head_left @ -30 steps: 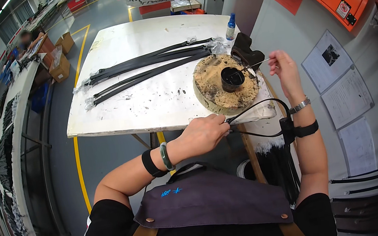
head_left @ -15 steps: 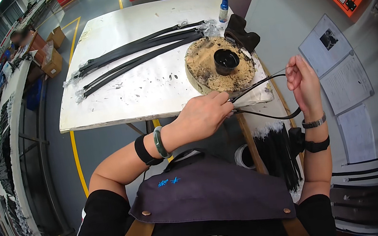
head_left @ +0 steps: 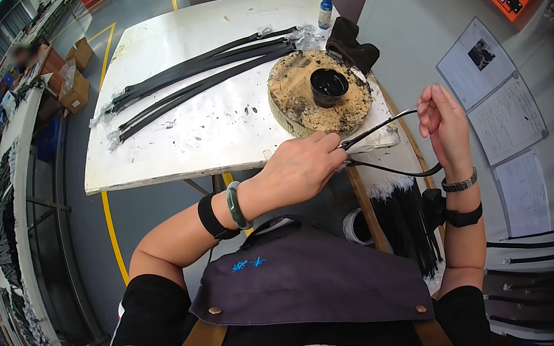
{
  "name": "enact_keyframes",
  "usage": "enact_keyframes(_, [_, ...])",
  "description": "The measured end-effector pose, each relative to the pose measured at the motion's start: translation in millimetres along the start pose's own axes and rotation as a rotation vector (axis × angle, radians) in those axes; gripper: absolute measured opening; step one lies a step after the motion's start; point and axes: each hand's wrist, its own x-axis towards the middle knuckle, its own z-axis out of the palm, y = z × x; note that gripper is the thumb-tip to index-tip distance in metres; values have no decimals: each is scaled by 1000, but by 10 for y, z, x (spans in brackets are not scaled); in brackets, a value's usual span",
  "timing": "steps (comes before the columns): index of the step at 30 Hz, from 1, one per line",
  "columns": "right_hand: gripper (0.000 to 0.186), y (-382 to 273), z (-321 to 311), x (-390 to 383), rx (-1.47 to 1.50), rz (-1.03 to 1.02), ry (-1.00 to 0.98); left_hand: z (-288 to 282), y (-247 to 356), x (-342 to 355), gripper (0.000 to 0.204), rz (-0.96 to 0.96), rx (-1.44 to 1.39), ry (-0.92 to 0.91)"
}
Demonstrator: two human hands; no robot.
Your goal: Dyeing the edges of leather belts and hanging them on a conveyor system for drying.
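My left hand (head_left: pixel 308 167) is closed, pinching a narrow black strap (head_left: pixel 396 173) just off the front right of the white table. The strap bends into a loop to the right, its far bend passing by my right hand (head_left: pixel 444 124). My right hand is raised with its fingers curled round a thin stick-like tool (head_left: pixel 401 115), which points left along the strap's upper run. The fingers hide most of that tool. Beyond my left hand, a small black cup (head_left: pixel 329 87) of dark liquid stands on a round, stained tan block (head_left: pixel 297 111).
Several black straps with plastic-wrapped ends (head_left: pixel 198 78) lie across the white table (head_left: pixel 176 151). A blue bottle (head_left: pixel 325 9) and dark cloth (head_left: pixel 353 47) are at its back right. Below right hang more black strips (head_left: pixel 403 226). Paper sheets (head_left: pixel 503 108) are on the right wall.
The thin tool in my right hand lies at a slightly changed angle, lower at the fingers, and shows paler. My left hand and the strap have hardly moved.
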Motion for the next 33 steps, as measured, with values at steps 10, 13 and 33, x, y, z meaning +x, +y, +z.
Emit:
enact_keyframes(10, [26,29,-7,28,-38,7,5,10,-29,-8,12,-14,5,-22])
enact_keyframes(13, [26,31,-38,40,-44,4,4,7,-31,-10,12,-11,9,-32])
enact_keyframes(33, [30,-51,156,428,-192,-251,90,81,-62,-81,11,-62,-22,-95])
